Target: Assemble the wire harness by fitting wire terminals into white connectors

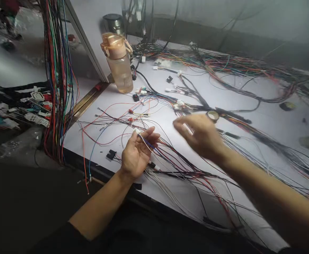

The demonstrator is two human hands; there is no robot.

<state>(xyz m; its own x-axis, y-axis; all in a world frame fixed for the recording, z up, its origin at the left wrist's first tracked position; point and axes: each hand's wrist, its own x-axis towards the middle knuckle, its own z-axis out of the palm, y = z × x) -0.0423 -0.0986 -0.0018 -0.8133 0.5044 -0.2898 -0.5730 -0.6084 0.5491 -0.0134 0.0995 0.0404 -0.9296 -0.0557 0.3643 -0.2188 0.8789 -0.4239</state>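
Observation:
My left hand (pixel 137 157) is palm up near the table's front edge. Its thumb and fingers hold a small white connector (pixel 137 131), with white and blue wires (pixel 149 144) running from it across the fingers. To the right, my right hand (pixel 200 135) hovers over the harness, slightly blurred. Its thumb and fingertips come together in a pinch, and I cannot make out what, if anything, is between them. A roll of tape (pixel 212 115) lies just behind that hand. Left of my left hand rests a black connector (pixel 111 154).
A water bottle (pixel 119 67) stands at the back left, a dark-lidded container (pixel 113 24) behind it. Bundled wires (pixel 55 77) hang at the table's left edge. Further harnesses (pixel 231 84) stretch along the back. A red wire (pixel 84 162) dangles over the front edge.

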